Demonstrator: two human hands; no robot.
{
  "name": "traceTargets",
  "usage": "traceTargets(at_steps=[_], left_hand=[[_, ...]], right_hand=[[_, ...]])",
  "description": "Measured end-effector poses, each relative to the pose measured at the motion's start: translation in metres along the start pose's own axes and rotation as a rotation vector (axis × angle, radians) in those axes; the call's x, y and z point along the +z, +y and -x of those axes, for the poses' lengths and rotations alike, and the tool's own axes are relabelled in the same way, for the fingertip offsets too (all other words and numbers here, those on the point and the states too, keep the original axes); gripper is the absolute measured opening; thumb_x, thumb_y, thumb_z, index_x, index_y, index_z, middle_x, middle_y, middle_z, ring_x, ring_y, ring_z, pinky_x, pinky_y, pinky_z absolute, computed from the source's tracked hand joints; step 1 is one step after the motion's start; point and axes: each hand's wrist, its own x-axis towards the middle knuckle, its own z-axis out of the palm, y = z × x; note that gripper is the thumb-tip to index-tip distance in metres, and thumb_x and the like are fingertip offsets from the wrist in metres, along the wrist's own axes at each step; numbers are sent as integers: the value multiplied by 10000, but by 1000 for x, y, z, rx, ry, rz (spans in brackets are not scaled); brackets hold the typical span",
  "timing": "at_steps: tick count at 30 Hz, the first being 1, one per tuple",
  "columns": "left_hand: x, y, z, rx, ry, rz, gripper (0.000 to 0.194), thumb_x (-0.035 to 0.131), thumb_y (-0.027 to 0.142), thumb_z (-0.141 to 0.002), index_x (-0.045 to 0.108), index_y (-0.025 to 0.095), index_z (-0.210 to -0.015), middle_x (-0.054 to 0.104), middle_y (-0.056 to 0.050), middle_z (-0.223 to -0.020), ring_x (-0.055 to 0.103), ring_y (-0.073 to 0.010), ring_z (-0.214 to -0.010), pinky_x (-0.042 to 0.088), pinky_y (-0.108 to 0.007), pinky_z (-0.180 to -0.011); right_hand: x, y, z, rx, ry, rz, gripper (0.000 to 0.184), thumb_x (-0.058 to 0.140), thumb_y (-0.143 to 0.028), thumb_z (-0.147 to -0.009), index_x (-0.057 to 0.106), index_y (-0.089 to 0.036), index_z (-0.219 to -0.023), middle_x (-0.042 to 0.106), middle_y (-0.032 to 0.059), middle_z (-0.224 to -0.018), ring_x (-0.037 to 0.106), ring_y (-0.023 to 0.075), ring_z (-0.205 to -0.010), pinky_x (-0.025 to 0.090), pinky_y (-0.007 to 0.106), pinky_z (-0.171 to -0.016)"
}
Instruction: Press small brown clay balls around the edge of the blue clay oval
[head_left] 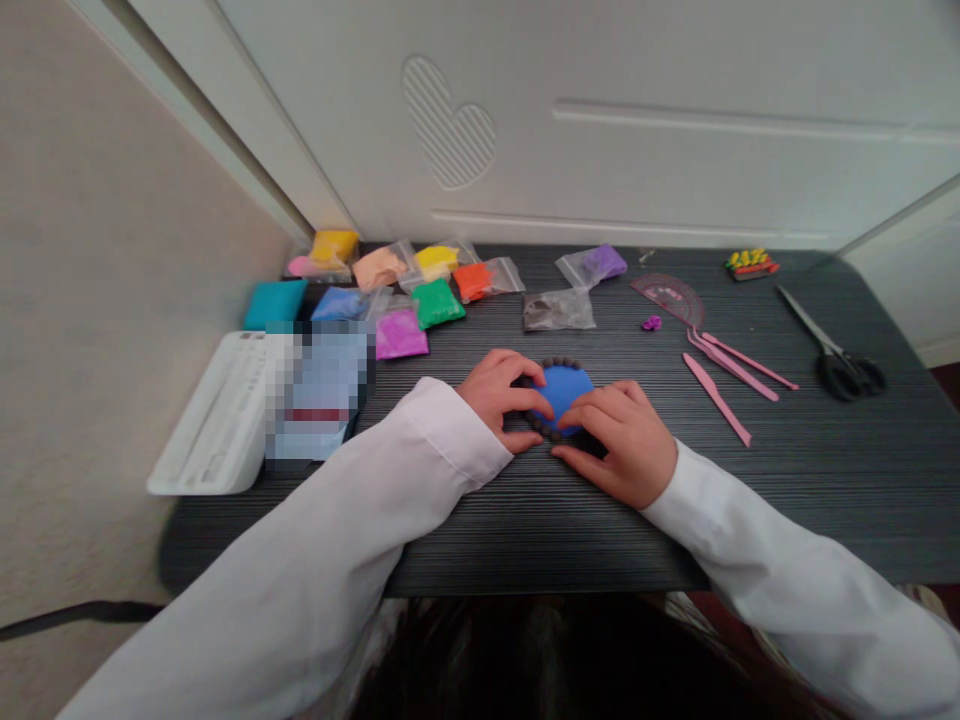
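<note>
A flat blue clay disc (pixel 564 388) lies on the dark ridged tabletop, with small dark clay balls (pixel 555 362) lined along its top and lower-left edges. From the left, my left hand (pixel 504 395) grips the disc's rim, its fingers curled over the surface and its thumb low at the ball border. My right hand (pixel 619 440) holds the lower right side, fingertips on the blue clay and thumb by the near edge. Both hands cover parts of the border. Whether a loose ball sits under the right fingertips is hidden.
Several bags of coloured clay, among them a green bag (pixel 437 303) and a dark one (pixel 557 310), lie behind and left. A white tray (pixel 217 420) stands far left. To the right are a protractor (pixel 670 296), pink tools (pixel 716 398), scissors (pixel 829 350) and a purple clay lump (pixel 652 323).
</note>
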Motion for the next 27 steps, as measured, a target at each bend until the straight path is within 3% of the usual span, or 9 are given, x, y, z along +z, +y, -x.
traceTargets(at_steps=[27], left_hand=[[-1,2,-1,-22,-34,-29,189,602,360,-616,668,278,-773,520,-28,-983,394,-200,-982,308,-361,-903]], right_hand=[[-1,0,-2,-5,-12,25,187,470,-343,-778,546,-212,-889,597,25,-906,499,165,-843,260,354,-772]])
